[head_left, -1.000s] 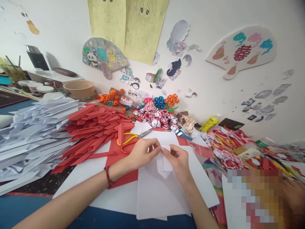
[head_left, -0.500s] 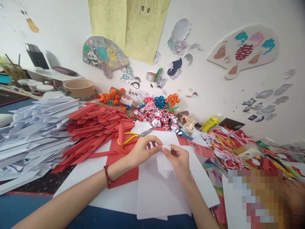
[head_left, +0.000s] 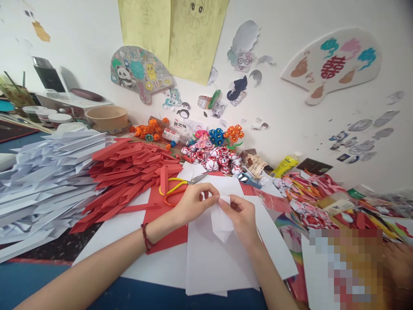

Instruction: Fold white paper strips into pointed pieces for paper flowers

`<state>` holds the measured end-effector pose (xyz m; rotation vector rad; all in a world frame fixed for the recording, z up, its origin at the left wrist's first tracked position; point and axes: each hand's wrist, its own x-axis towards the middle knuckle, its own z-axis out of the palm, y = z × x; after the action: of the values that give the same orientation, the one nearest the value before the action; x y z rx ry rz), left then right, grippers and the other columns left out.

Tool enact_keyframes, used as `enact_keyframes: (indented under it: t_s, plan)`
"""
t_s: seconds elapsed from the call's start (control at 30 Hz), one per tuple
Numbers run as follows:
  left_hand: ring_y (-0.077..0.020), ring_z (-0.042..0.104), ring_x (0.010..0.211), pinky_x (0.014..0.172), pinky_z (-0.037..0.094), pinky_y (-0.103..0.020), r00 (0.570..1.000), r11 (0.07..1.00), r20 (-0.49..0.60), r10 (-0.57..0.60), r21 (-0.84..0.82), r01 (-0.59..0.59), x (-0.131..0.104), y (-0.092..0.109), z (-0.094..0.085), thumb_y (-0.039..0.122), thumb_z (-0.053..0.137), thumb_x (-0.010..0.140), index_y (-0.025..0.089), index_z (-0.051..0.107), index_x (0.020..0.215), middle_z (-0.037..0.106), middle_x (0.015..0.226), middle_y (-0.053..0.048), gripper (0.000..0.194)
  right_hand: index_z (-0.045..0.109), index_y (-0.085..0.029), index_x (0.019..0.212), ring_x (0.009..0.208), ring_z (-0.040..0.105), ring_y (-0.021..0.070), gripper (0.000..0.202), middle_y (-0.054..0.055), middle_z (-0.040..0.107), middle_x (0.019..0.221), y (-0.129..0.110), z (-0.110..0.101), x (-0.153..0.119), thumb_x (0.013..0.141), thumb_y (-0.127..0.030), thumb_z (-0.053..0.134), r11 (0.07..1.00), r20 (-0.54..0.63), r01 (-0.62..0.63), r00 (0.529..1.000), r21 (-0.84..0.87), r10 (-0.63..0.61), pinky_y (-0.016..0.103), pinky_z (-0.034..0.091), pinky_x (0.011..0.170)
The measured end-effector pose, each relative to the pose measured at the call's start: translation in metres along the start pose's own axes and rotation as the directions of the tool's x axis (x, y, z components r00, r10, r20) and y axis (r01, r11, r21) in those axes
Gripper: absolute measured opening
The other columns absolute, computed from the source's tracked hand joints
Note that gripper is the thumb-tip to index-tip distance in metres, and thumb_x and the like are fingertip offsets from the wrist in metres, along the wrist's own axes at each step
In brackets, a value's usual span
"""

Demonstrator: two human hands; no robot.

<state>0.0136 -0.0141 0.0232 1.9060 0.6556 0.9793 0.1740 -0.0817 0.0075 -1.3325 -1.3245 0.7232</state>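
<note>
Both hands hold a folded piece of white paper (head_left: 222,224) above a stack of white sheets (head_left: 209,269). My left hand (head_left: 196,201) pinches its upper left edge between thumb and fingers. On the upper right side, my right hand (head_left: 240,215) grips it, the thumb lying across the front. The paper's lower end hangs down to a point. Left of my left hand lie scissors (head_left: 172,186) with yellow and orange handles, on a red sheet (head_left: 169,241). A red folded strip (head_left: 164,180) rests across the handles.
Folded white strips (head_left: 48,181) and folded red strips (head_left: 129,172) are heaped at the left. Red-and-white paper flowers (head_left: 219,159) sit by the wall. A tan bowl (head_left: 106,118) stands behind the piles. At the far right is another person's hand (head_left: 398,262), beside a blurred-out patch.
Both hands stay nearly where they were, still gripping the white paper. The view has shifted very slightly.
</note>
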Motion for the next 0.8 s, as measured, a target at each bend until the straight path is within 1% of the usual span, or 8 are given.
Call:
enact_keyframes:
  t_s: [0.13,0.23,0.3,0.47,0.63,0.8]
  plan:
    - [-0.0109,0.058,0.074,0.060,0.039,-0.020,1.000,0.999,0.027,0.007,-0.044,-0.006,0.0006,-0.0017,0.0002,0.025,0.058,0.085,0.016,0.067,0.085,0.069,0.085,-0.002,0.013,0.057,-0.016,0.064,0.058,0.035,0.0103,0.031,-0.004,0.039,0.060,-0.0011,-0.0006,0.0002,0.079,-0.041,0.067,1.000,-0.025,0.004,1.000,0.018,-0.003,0.024,0.028,0.052]
    - [-0.0109,0.057,0.073,0.060,0.039,-0.020,1.000,0.998,0.022,-0.001,-0.057,0.002,0.0006,-0.0026,0.0007,0.026,0.058,0.085,0.016,0.067,0.085,0.069,0.085,-0.002,0.013,0.058,-0.015,0.067,0.060,0.035,0.0106,0.029,-0.003,0.041,0.061,-0.0018,-0.0009,0.0005,0.079,-0.040,0.067,1.000,-0.026,0.012,1.000,0.022,-0.011,0.024,0.028,0.053]
    - [-0.0108,0.057,0.072,0.061,0.040,-0.021,1.000,0.998,0.022,0.001,-0.056,0.000,0.0008,-0.0030,0.0006,0.025,0.058,0.085,0.015,0.067,0.085,0.069,0.085,-0.002,0.013,0.058,-0.015,0.066,0.060,0.034,0.0104,0.028,-0.003,0.039,0.061,-0.0021,-0.0008,0.0005,0.080,-0.039,0.066,1.000,-0.019,0.015,1.000,0.011,-0.015,0.024,0.027,0.053]
    - [-0.0110,0.057,0.072,0.062,0.039,-0.021,1.000,0.999,0.030,-0.001,-0.047,0.002,0.0009,-0.0027,-0.0009,0.023,0.058,0.084,0.016,0.067,0.084,0.068,0.082,-0.001,0.011,0.053,-0.016,0.062,0.058,0.031,0.0096,0.031,-0.004,0.033,0.060,-0.0021,-0.0003,0.0001,0.080,-0.038,0.065,1.000,-0.002,0.009,1.000,-0.002,-0.009,0.025,0.024,0.052]
    - [-0.0107,0.055,0.070,0.060,0.038,-0.021,0.999,0.999,0.033,-0.026,-0.043,0.027,-0.0003,-0.0006,-0.0010,0.023,0.057,0.085,0.016,0.065,0.083,0.065,0.078,0.000,0.011,0.052,-0.016,0.062,0.059,0.031,0.0097,0.032,-0.004,0.032,0.061,-0.0016,-0.0001,0.0003,0.081,-0.038,0.065,1.000,0.004,0.017,1.000,-0.010,-0.017,0.025,0.024,0.053]
    - [-0.0102,0.054,0.070,0.059,0.038,-0.020,0.999,0.998,0.031,-0.038,-0.044,0.039,-0.0001,0.0010,0.0008,0.022,0.055,0.085,0.015,0.063,0.082,0.062,0.077,0.000,0.011,0.045,-0.017,0.059,0.058,0.029,0.0093,0.037,-0.005,0.030,0.060,-0.0011,-0.0001,0.0008,0.081,-0.039,0.065,1.000,-0.011,0.023,1.000,-0.014,-0.023,0.025,0.024,0.052]
